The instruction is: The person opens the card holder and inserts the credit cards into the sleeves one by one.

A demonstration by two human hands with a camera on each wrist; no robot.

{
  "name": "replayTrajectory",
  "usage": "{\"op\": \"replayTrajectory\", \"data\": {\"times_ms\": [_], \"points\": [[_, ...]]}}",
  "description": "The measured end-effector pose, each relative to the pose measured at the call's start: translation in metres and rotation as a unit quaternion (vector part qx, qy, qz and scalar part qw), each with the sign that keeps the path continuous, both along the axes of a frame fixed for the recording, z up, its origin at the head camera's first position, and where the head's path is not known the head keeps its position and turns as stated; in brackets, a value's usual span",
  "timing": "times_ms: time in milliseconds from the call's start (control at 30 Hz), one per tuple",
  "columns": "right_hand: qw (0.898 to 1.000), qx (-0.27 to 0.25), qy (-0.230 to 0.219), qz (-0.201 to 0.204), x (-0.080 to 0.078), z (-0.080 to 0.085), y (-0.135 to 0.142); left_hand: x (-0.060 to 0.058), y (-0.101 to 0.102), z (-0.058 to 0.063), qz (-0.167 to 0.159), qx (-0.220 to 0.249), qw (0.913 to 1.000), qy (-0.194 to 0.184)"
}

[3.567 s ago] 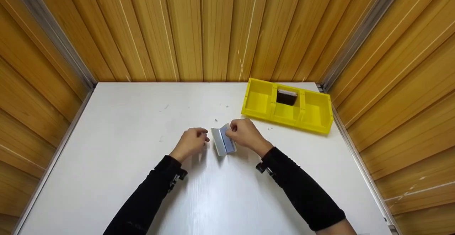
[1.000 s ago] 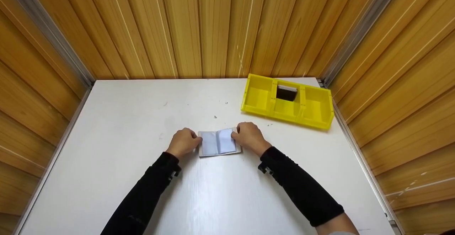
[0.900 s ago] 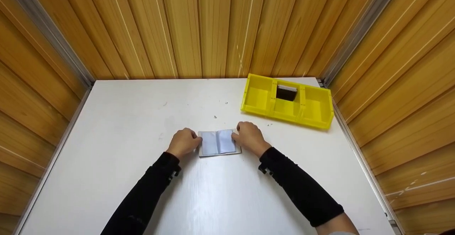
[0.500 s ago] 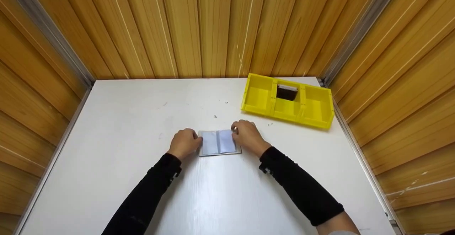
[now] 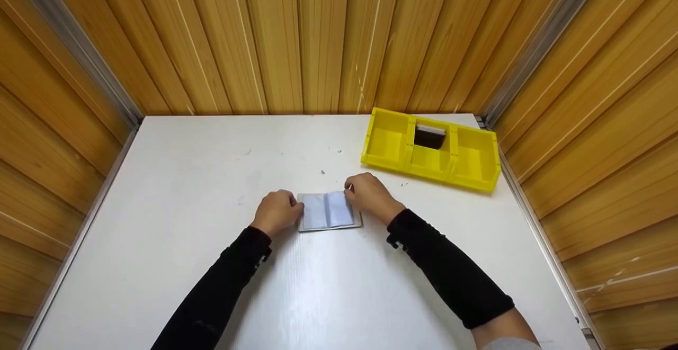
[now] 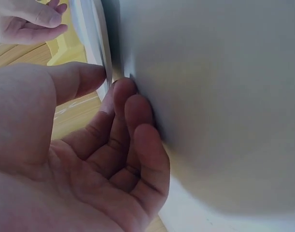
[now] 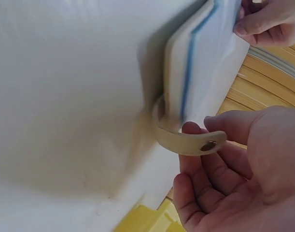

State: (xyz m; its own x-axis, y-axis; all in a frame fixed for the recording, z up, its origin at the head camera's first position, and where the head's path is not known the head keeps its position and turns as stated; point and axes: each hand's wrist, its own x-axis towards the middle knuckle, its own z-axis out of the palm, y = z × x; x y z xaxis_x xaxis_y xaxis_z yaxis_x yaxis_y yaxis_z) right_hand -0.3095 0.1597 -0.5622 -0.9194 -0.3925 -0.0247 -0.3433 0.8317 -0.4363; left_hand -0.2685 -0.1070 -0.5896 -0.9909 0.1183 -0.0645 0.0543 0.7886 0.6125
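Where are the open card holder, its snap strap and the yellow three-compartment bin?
Card holder (image 5: 327,210): head view, centre fold.
Snap strap (image 7: 180,143): right wrist view, middle of band.
Yellow three-compartment bin (image 5: 428,173): head view, front wall.

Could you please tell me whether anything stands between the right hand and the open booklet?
No separate thing visibly does. Only the strap of the booklet itself curls out from its edge towards the right hand; I cannot tell whether the fingers grip it.
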Motion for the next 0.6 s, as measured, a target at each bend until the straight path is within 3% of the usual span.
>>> {"op": "replayTrajectory", "data": {"times_ms": [33, 267, 333, 433, 500, 567, 600], "points": [[1.000, 0.001, -0.002, 0.004, -0.001, 0.001, -0.001, 0.005, 0.003, 0.012, 0.008, -0.007, 0.9999, -0.013], [0.999, 0.025, -0.026, 0.010, -0.004, 0.004, -0.004, 0.002, 0.000, 0.009, 0.001, 0.005, 0.9999, -0.016], [0.999, 0.036, -0.031, 0.008, -0.004, 0.003, -0.003, -0.006, -0.005, -0.012, -0.011, 0.012, 0.9998, 0.009], [0.998, 0.045, -0.037, 0.010, -0.006, 0.002, -0.003, -0.007, -0.006, -0.013, -0.015, 0.011, 0.9997, 0.015], [0.998, 0.048, -0.040, 0.013, -0.006, 0.002, -0.002, -0.006, -0.005, -0.011, -0.017, 0.007, 0.9997, 0.016], [0.998, 0.049, -0.042, 0.015, -0.007, 0.001, -0.002, 0.002, 0.000, 0.010, -0.009, 0.000, 0.9999, -0.007], [0.998, 0.048, -0.042, 0.015, -0.007, 0.001, -0.002, 0.002, 0.000, 0.010, -0.009, 0.000, 0.9999, -0.009]]}}
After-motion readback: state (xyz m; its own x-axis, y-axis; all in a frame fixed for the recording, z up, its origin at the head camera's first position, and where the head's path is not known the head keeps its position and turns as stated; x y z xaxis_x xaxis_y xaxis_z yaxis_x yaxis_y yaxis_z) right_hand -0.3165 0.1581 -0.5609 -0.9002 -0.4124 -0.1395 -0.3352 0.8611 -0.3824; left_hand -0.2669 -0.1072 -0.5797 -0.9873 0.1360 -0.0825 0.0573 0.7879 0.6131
